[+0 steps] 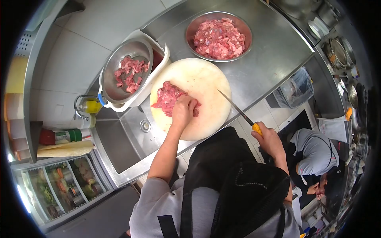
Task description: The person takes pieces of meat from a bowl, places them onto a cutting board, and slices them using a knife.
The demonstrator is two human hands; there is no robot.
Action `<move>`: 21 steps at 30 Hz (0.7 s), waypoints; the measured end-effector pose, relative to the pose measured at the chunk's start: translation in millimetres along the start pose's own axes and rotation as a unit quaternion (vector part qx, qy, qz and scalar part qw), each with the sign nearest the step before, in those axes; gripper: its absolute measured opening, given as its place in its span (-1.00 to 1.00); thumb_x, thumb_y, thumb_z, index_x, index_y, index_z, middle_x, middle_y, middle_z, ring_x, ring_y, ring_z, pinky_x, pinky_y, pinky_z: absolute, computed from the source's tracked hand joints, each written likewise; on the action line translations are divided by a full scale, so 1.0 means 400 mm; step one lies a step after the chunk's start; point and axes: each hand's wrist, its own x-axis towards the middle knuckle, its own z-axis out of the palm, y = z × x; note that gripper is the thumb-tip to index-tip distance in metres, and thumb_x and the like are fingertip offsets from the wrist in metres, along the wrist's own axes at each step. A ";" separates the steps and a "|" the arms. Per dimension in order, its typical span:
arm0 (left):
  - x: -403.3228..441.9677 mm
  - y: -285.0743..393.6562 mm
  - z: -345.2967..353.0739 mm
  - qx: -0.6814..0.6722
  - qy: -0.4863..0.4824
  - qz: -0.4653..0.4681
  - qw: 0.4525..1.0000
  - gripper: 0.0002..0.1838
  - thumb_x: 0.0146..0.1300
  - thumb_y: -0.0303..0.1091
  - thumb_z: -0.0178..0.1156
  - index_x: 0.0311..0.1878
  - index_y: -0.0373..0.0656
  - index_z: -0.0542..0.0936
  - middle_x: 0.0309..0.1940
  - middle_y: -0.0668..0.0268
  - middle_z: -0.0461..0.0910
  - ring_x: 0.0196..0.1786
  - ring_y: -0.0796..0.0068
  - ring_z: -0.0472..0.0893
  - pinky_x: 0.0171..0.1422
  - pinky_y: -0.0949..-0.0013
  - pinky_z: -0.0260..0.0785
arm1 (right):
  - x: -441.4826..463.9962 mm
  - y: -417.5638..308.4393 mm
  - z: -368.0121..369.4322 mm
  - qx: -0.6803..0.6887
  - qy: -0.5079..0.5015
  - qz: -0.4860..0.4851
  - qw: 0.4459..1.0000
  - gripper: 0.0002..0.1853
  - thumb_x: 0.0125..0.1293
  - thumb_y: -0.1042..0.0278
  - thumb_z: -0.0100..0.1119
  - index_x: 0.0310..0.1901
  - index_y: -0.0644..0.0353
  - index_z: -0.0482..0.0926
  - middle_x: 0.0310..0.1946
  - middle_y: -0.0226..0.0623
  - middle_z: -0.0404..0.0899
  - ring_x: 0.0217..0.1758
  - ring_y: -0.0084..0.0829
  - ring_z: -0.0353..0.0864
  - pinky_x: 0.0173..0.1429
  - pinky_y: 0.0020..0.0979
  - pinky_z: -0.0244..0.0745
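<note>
A pile of raw meat (166,98) lies on the left half of a round, pale cutting board (212,79). My left hand (184,111) rests on the near right side of this pile, its fingers closed on the meat; the fingertips are partly hidden. In my right hand (269,139) is a knife (237,108), gripped by its yellow handle. The blade points up and left, its tip over the board's right part and apart from the meat.
Beyond the board stands a metal bowl (191,36) full of cut meat. To the left, a metal bowl (115,59) with a few meat pieces sits on a white tub (164,59). A sink (119,137) adjoins the board. Another person (315,150) is at the right.
</note>
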 end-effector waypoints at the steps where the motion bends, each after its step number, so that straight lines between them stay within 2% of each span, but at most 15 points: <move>1: 0.003 -0.001 -0.006 -0.067 -0.007 -0.052 0.996 -0.87 0.46 -0.37 0.38 -0.20 -0.22 0.75 -0.24 0.04 0.66 -0.15 -0.08 0.70 0.00 -0.03 0.58 | 0.000 -0.001 -0.001 0.000 0.000 -0.002 1.000 -0.59 0.59 0.05 0.34 0.28 0.08 0.57 -0.19 0.20 0.80 -0.04 0.32 0.78 0.03 0.18 0.64; 2: 0.005 -0.002 -0.015 -0.134 -0.013 -0.104 0.985 -0.85 0.48 -0.36 0.37 -0.19 -0.25 0.75 -0.24 0.03 0.67 -0.15 -0.08 0.71 -0.01 -0.02 0.58 | 0.000 -0.004 -0.003 0.005 -0.003 0.000 1.000 -0.60 0.59 0.06 0.34 0.27 0.08 0.57 -0.19 0.20 0.79 -0.04 0.33 0.78 0.03 0.18 0.64; 6: 0.000 -0.008 -0.095 -0.128 0.007 -0.173 0.977 -0.76 0.47 -0.24 0.42 -0.18 -0.26 0.75 -0.24 0.00 0.72 -0.13 -0.09 0.74 -0.04 -0.04 0.58 | 0.014 -0.001 0.000 0.019 0.003 -0.027 0.999 -0.62 0.59 0.09 0.34 0.26 0.10 0.57 -0.18 0.23 0.78 -0.01 0.35 0.76 0.05 0.18 0.63; 8: -0.020 -0.054 -0.096 0.011 -0.073 -0.118 0.990 -0.69 0.43 -0.14 0.49 -0.22 -0.22 0.71 -0.25 0.04 0.76 -0.22 0.00 0.77 -0.10 0.03 0.56 | 0.025 -0.017 0.005 0.002 0.001 -0.054 0.999 -0.62 0.59 0.11 0.35 0.26 0.12 0.58 -0.19 0.24 0.77 0.00 0.36 0.75 0.03 0.17 0.63; 9: -0.035 -0.056 -0.080 0.073 -0.063 -0.144 0.985 -0.65 0.37 -0.08 0.54 -0.23 -0.18 0.67 -0.24 0.06 0.77 -0.21 -0.04 0.78 -0.13 -0.04 0.57 | 0.029 -0.021 0.010 0.008 0.001 -0.046 0.999 -0.61 0.58 0.11 0.36 0.26 0.12 0.58 -0.20 0.25 0.77 -0.01 0.37 0.75 0.02 0.17 0.63; 13: -0.041 -0.043 -0.117 0.057 -0.009 -0.146 0.988 -0.66 0.37 -0.08 0.54 -0.20 -0.15 0.68 -0.31 0.04 0.77 -0.22 -0.09 0.78 -0.14 -0.06 0.58 | 0.041 -0.037 0.010 0.007 0.006 -0.061 0.998 -0.60 0.56 0.12 0.38 0.27 0.13 0.59 -0.22 0.27 0.76 -0.04 0.41 0.73 -0.03 0.19 0.62; 15: -0.026 -0.053 -0.176 -0.038 0.080 -0.136 0.987 -0.69 0.47 -0.09 0.44 -0.13 -0.13 0.63 -0.31 0.03 0.78 -0.22 -0.13 0.79 -0.17 -0.12 0.58 | 0.044 -0.051 0.003 0.005 0.005 -0.051 0.999 -0.59 0.56 0.13 0.39 0.27 0.13 0.59 -0.23 0.27 0.75 -0.06 0.42 0.73 -0.04 0.19 0.61; 16: -0.008 -0.066 -0.226 -0.026 0.122 -0.136 0.983 -0.72 0.49 -0.12 0.42 -0.12 -0.14 0.63 -0.32 0.02 0.78 -0.22 -0.13 0.80 -0.16 -0.12 0.58 | 0.047 -0.057 0.002 0.002 0.006 -0.059 0.998 -0.59 0.56 0.13 0.39 0.27 0.13 0.59 -0.23 0.27 0.75 -0.06 0.42 0.73 -0.04 0.19 0.61; 18: 0.040 -0.176 -0.327 0.014 0.203 -0.143 0.969 -0.80 0.51 -0.23 0.38 -0.10 -0.17 0.65 -0.32 0.00 0.79 -0.23 -0.14 0.80 -0.15 -0.09 0.60 | 0.046 -0.072 0.002 -0.004 0.020 -0.048 0.999 -0.59 0.55 0.13 0.40 0.27 0.13 0.59 -0.23 0.27 0.76 -0.07 0.42 0.73 -0.05 0.19 0.61; 19: 0.070 -0.225 -0.390 -0.007 0.247 -0.132 0.960 -0.82 0.51 -0.27 0.36 -0.13 -0.18 0.66 -0.33 -0.01 0.78 -0.23 -0.17 0.80 -0.15 -0.10 0.60 | 0.045 -0.087 -0.002 -0.004 0.022 -0.047 0.999 -0.59 0.55 0.14 0.41 0.27 0.14 0.59 -0.22 0.28 0.76 -0.07 0.42 0.74 -0.05 0.18 0.61; 20: 0.094 -0.282 -0.446 0.033 0.243 -0.149 0.958 -0.82 0.50 -0.28 0.36 -0.16 -0.20 0.66 -0.34 -0.02 0.78 -0.23 -0.18 0.80 -0.15 -0.12 0.61 | 0.043 -0.101 -0.004 -0.007 0.024 -0.049 0.998 -0.59 0.55 0.14 0.41 0.27 0.14 0.59 -0.22 0.28 0.76 -0.07 0.42 0.74 -0.05 0.18 0.61; 21: 0.120 -0.386 -0.477 0.104 0.238 -0.139 0.956 -0.86 0.44 -0.33 0.39 -0.10 -0.18 0.71 -0.34 -0.03 0.78 -0.20 -0.18 0.81 -0.08 -0.17 0.62 | 0.041 -0.114 -0.003 -0.009 0.025 -0.045 0.999 -0.59 0.55 0.15 0.41 0.28 0.14 0.60 -0.22 0.27 0.76 -0.07 0.42 0.74 -0.04 0.16 0.62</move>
